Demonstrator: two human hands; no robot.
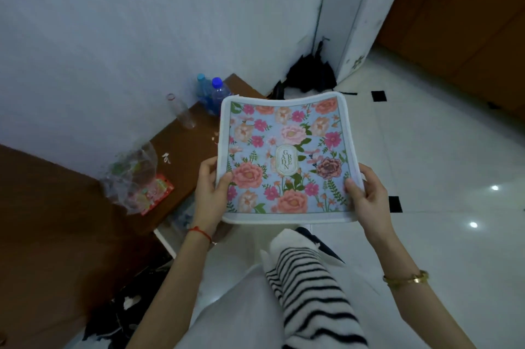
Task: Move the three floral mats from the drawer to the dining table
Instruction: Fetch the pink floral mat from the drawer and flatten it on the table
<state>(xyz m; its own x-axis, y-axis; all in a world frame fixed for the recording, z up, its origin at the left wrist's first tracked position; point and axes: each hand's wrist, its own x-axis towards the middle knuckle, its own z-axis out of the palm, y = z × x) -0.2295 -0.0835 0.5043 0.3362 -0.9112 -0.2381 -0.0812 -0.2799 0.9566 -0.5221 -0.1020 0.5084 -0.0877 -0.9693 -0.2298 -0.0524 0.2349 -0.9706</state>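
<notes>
Both hands are up in front of the person, and between them is a floral mat [287, 158], held flat and face up in the air over the pale tiled floor [443, 178]. The left hand [211, 186] has the mat's edge at about eight o'clock, thumb curled over onto the printed face beside a big pink bloom and the fingers tucked beneath. The right hand [366, 195] takes the opposite edge at about four o'clock, thumb on top, fingers wrapped under the white border. So each hand is clamped on the mat, one per side, and the mat stretches away from them toward twelve o'clock, its far edge sagging a little in the middle. Whether more than one mat is in the stack I cannot tell from here. The print is blue with pink and peach flowers, and an oval label sits near the centre. Off at ten o'clock from the mat stands a brown wooden surface [71, 198] against the wall, carrying two blue-capped bottles [211, 94] just beyond the mat's far left corner, a clear empty bottle [181, 111] near them, and a crumpled plastic bag [133, 178] close to the left hand. A black umbrella [311, 73] lies on the floor at twelve o'clock. A striped garment [312, 292] shows below the mat at six o'clock.
</notes>
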